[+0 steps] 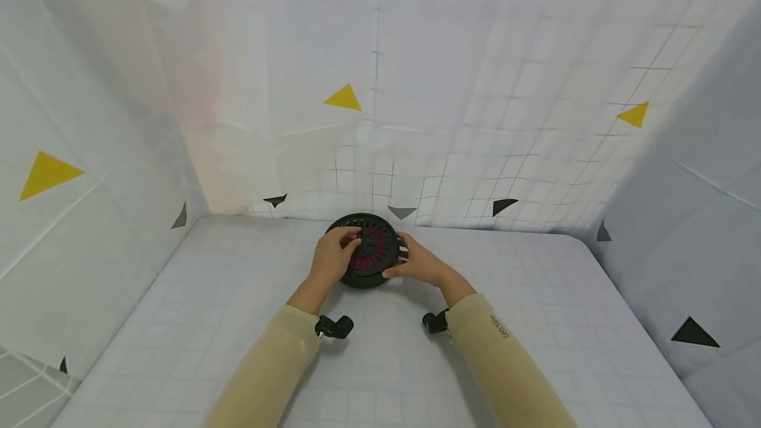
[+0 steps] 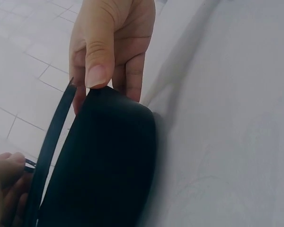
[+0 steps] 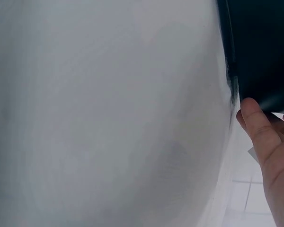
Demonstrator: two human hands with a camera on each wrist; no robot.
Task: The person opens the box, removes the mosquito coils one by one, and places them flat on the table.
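Near the table's back edge is a round black container with a lid that has radial slots, red showing in part of them. My left hand reaches over the lid and pinches a small part on its top. On the other side, my right hand grips the container's side, thumb at the front; a slotted dark piece shows between its fingers. In the left wrist view the lid's thin rim stands slightly apart from the deep container body. The right wrist view shows fingers against the dark wall.
The white table carries a faint grid pattern. White sheets hang at the back and both sides, marked with yellow triangles and black ones. The back sheet is close behind the container.
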